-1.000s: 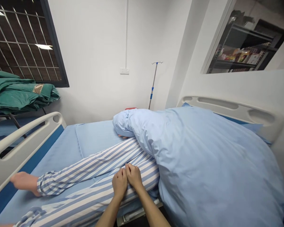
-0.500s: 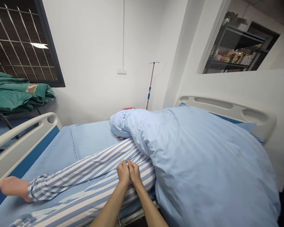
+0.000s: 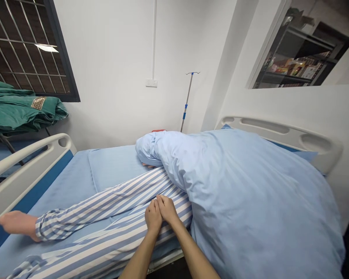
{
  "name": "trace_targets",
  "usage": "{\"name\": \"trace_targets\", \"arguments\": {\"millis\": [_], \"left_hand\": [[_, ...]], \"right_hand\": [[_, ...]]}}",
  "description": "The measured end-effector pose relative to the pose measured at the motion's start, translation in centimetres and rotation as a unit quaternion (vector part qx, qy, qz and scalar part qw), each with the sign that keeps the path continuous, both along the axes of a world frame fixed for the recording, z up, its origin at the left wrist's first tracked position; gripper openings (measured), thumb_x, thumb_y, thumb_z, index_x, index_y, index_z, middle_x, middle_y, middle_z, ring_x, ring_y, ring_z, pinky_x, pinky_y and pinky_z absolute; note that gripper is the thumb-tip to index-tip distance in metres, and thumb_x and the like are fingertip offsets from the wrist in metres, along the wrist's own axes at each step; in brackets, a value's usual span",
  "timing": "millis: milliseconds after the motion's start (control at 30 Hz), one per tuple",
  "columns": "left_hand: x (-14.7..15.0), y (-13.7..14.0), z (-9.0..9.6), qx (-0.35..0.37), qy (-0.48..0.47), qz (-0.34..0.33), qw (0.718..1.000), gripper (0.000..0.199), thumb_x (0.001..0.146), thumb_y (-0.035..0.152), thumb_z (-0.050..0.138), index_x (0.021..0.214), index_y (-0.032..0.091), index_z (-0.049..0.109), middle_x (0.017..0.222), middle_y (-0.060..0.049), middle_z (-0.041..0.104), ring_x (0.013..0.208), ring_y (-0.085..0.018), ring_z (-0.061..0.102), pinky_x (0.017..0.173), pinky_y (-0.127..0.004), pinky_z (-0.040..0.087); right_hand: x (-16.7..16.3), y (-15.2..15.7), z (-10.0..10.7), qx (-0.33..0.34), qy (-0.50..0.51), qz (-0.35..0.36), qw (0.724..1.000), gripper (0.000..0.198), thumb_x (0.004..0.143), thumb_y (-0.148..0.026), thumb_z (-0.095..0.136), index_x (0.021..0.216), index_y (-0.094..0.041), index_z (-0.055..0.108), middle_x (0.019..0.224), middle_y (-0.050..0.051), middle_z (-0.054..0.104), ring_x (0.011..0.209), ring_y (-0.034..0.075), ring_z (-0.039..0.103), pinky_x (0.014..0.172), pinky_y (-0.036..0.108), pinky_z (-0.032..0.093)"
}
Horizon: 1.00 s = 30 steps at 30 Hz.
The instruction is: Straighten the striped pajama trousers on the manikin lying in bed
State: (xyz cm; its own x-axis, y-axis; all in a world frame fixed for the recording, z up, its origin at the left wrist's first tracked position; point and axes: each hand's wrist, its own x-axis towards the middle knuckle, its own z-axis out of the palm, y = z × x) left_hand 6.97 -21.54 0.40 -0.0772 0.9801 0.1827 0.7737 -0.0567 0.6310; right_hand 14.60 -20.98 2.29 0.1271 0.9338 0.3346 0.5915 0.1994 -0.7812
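Seen from above, our left hand (image 3: 153, 215) and right hand (image 3: 166, 209) rest side by side, touching, over the upper thigh of blue-and-white striped trousers (image 3: 116, 199) on someone lying in a bed. Our fingers curl inward, but we cannot tell whether they pinch the cloth. Half a second ago our knuckles were level; now the right hand sits slightly ahead. The change is small, so we judge the work is staying at the thigh. Beside our hands bulges a pale blue quilt (image 3: 244, 193); a bare foot (image 3: 19, 224) lies toward the footboard (image 3: 23, 166).
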Motion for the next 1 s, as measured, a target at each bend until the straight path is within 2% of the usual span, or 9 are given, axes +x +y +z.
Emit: {"name": "trace_targets", "arguments": {"millis": [67,167,400,800,1000], "left_hand": [[0.0,-0.2,0.2,-0.02,-0.031,-0.006,0.999,0.032,0.09,0.027,0.029,0.075,0.02,0.057,0.075,-0.003,0.066,0.071,-0.013,0.058,0.062,-0.024,0.032],[0.0,-0.4,0.4,-0.021,-0.04,-0.015,0.999,0.034,0.09,0.027,0.028,0.073,0.02,0.056,0.075,-0.004,0.066,0.072,-0.014,0.058,0.063,-0.025,0.031],[0.2,-0.2,0.1,-0.015,0.009,-0.028,0.999,0.03,0.089,0.027,0.03,0.08,0.02,0.058,0.081,-0.005,0.066,0.075,-0.015,0.058,0.065,-0.025,0.032],[0.6,-0.5,1.5,-0.06,-0.013,-0.027,0.998,0.033,0.087,0.033,0.031,0.075,0.02,0.058,0.08,-0.006,0.067,0.077,-0.016,0.059,0.064,-0.025,0.032],[2.6,1.2,3.4,0.003,-0.198,-0.042,0.979,0.039,0.086,0.033,0.029,0.058,0.019,0.051,0.059,-0.002,0.058,0.059,-0.012,0.051,0.057,-0.023,0.032]], "right_hand": [[0.6,-0.1,1.3,0.009,-0.078,-0.015,0.997,0.04,0.088,-0.038,0.032,0.056,-0.018,0.045,0.052,-0.001,0.05,0.049,0.01,0.037,0.052,0.025,0.022],[1.2,0.0,2.1,0.024,-0.116,-0.026,0.993,0.042,0.09,-0.038,0.029,0.056,-0.018,0.047,0.051,0.0,0.051,0.049,0.01,0.038,0.053,0.025,0.021],[1.5,0.0,-1.5,0.025,-0.095,-0.046,0.994,0.041,0.09,-0.038,0.03,0.06,-0.018,0.05,0.054,0.0,0.053,0.051,0.011,0.042,0.055,0.024,0.023],[1.7,0.3,-1.5,0.06,0.043,-0.045,0.996,0.041,0.086,-0.04,0.036,0.053,-0.018,0.045,0.048,-0.002,0.046,0.049,0.01,0.037,0.05,0.024,0.024],[2.4,0.8,-1.4,0.06,0.177,-0.003,0.982,0.035,0.084,-0.04,0.038,0.057,-0.018,0.043,0.055,-0.002,0.046,0.055,0.011,0.038,0.052,0.023,0.03]]}}
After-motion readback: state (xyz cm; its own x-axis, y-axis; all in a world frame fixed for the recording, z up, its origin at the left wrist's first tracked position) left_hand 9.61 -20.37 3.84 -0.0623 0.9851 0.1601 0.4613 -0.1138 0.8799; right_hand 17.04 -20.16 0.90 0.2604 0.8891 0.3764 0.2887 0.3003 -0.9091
